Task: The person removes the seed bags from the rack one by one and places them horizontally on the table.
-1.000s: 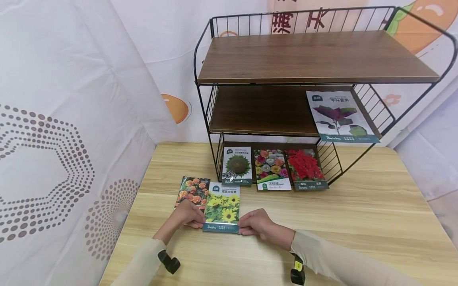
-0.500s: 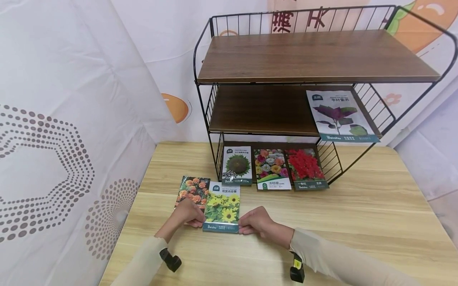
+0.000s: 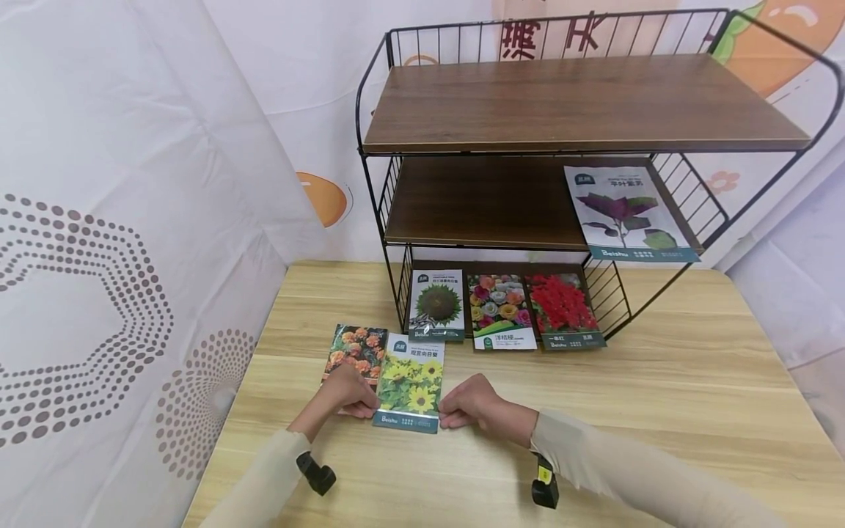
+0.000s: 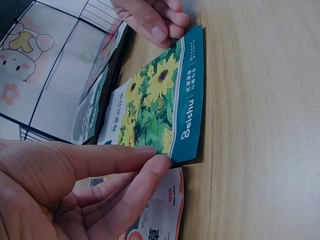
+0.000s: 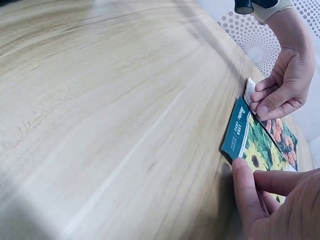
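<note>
A seed packet with yellow sunflowers (image 3: 411, 385) lies at a slight tilt on the table, its top edge by the lower shelf. My left hand (image 3: 350, 391) pinches its left edge between thumb and finger; the left wrist view shows those fingertips (image 4: 157, 159) at the corner by the teal band. On the opposite edge, my right hand (image 3: 472, 402) pinches the packet near its lower corner. An orange-flower seed packet (image 3: 357, 352) lies to the left, partly covered by my left hand and by the sunflower packet's edge.
On the rack's bottom shelf lie a green sunflower-head packet (image 3: 436, 304), a mixed-flower packet (image 3: 502, 312) and a red-flower packet (image 3: 565, 310). A purple-leaf packet (image 3: 630, 213) overhangs the middle shelf (image 3: 488, 202). Black wire frames the rack, with a brown top shelf (image 3: 581, 103).
The sunflower packet has turned slightly, its bottom edge shifting a little left and its top a little right. Both hands still hold it, and the right hand has moved slightly up and left.
</note>
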`<action>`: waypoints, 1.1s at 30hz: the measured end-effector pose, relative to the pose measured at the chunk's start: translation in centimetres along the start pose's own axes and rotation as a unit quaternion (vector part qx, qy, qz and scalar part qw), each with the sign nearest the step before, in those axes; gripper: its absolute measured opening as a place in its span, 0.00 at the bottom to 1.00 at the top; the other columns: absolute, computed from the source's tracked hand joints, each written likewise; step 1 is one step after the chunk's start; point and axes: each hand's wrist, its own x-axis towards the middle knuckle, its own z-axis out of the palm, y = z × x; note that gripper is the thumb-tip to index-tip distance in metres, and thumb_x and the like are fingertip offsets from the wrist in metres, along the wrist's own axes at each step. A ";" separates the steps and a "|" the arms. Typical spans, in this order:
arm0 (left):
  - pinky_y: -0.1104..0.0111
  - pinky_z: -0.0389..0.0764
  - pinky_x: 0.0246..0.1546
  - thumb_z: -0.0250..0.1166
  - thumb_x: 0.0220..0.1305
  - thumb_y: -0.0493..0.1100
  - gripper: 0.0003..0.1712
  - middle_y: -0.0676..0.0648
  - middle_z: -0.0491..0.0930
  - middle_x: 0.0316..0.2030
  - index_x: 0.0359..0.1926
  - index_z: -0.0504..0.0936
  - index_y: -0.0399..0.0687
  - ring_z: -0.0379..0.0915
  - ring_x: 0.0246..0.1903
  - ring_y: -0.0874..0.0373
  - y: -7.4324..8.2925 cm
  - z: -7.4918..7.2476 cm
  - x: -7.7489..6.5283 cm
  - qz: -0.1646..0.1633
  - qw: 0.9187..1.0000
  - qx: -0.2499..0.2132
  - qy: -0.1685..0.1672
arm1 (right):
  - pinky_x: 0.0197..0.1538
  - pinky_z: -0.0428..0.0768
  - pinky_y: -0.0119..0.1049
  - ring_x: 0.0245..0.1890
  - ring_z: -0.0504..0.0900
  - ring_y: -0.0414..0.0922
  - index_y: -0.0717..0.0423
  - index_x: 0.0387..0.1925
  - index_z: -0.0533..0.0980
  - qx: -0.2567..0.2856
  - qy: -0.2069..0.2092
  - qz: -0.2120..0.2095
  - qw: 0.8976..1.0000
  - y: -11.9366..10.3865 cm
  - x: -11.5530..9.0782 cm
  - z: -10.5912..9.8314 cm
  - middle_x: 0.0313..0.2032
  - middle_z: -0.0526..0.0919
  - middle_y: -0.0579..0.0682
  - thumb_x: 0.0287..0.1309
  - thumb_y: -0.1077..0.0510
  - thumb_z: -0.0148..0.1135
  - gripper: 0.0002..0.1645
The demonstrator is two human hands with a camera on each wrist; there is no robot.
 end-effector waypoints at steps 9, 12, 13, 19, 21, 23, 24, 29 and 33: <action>0.72 0.83 0.17 0.73 0.45 0.33 0.05 0.45 0.81 0.13 0.19 0.85 0.37 0.77 0.12 0.61 0.2 -0.1 0.0 0.007 1.000 -0.003 -0.006 | 0.30 0.87 0.38 0.23 0.86 0.50 0.73 0.31 0.80 -0.006 0.003 0.004 1.000 -0.1 0.4 -0.1 0.26 0.85 0.64 0.48 0.71 0.65 0.07; 0.71 0.85 0.19 0.73 0.45 0.32 0.04 0.44 0.82 0.14 0.20 0.84 0.37 0.78 0.13 0.61 0.2 -0.1 0.0 0.003 1.000 -0.007 -0.007 | 0.30 0.87 0.37 0.23 0.86 0.49 0.74 0.31 0.80 -0.003 0.006 0.005 1.000 -0.1 0.3 -0.1 0.26 0.85 0.64 0.48 0.71 0.65 0.07; 0.71 0.85 0.19 0.73 0.45 0.32 0.04 0.44 0.82 0.15 0.20 0.84 0.37 0.78 0.13 0.61 0.2 0.0 -0.1 0.002 1.000 -0.010 -0.006 | 0.30 0.87 0.37 0.22 0.86 0.49 0.74 0.32 0.80 -0.002 0.005 0.003 1.000 -0.1 0.3 -0.1 0.26 0.85 0.64 0.48 0.71 0.65 0.07; 0.71 0.85 0.19 0.72 0.45 0.32 0.04 0.44 0.82 0.15 0.20 0.84 0.37 0.79 0.14 0.61 0.2 0.0 -0.2 0.002 1.000 -0.014 -0.007 | 0.29 0.87 0.36 0.22 0.86 0.48 0.75 0.33 0.79 0.000 0.007 0.005 1.000 -0.2 0.4 -0.2 0.27 0.85 0.64 0.48 0.71 0.65 0.08; 0.72 0.84 0.19 0.72 0.45 0.32 0.04 0.45 0.82 0.15 0.20 0.84 0.37 0.78 0.13 0.61 0.2 0.1 -0.1 0.004 1.000 -0.011 -0.007 | 0.29 0.87 0.36 0.22 0.86 0.48 0.74 0.32 0.80 -0.001 0.009 0.008 1.000 -0.2 0.4 -0.3 0.27 0.85 0.64 0.48 0.71 0.65 0.08; 0.72 0.84 0.18 0.72 0.45 0.33 0.05 0.45 0.82 0.14 0.20 0.84 0.37 0.78 0.13 0.61 0.2 0.1 -0.1 0.006 1.000 -0.008 -0.006 | 0.29 0.87 0.36 0.22 0.86 0.48 0.74 0.32 0.80 -0.003 0.008 0.008 1.000 -0.2 0.4 -0.3 0.27 0.85 0.64 0.48 0.71 0.65 0.08; 0.72 0.84 0.18 0.73 0.45 0.33 0.05 0.45 0.82 0.14 0.20 0.84 0.37 0.78 0.13 0.61 0.2 0.1 -0.1 0.007 1.000 -0.006 -0.005 | 0.29 0.87 0.36 0.22 0.86 0.48 0.74 0.32 0.80 -0.004 0.009 0.008 1.000 -0.2 0.4 -0.3 0.27 0.85 0.64 0.48 0.71 0.65 0.07; 0.72 0.83 0.16 0.73 0.45 0.33 0.06 0.45 0.81 0.13 0.19 0.84 0.38 0.78 0.12 0.61 0.3 0.1 -0.1 0.009 1.000 0.001 -0.003 | 0.29 0.87 0.36 0.22 0.86 0.48 0.73 0.31 0.80 -0.007 0.013 0.008 1.000 -0.2 0.5 -0.5 0.26 0.85 0.63 0.48 0.71 0.65 0.07; 0.72 0.83 0.16 0.73 0.44 0.34 0.06 0.45 0.81 0.13 0.18 0.83 0.38 0.78 0.12 0.60 0.7 0.0 -0.1 0.011 1.000 0.011 -0.001 | 0.29 0.87 0.37 0.21 0.86 0.48 0.74 0.32 0.80 -0.006 0.016 0.003 1.000 -0.6 0.2 -0.7 0.26 0.85 0.63 0.47 0.71 0.65 0.07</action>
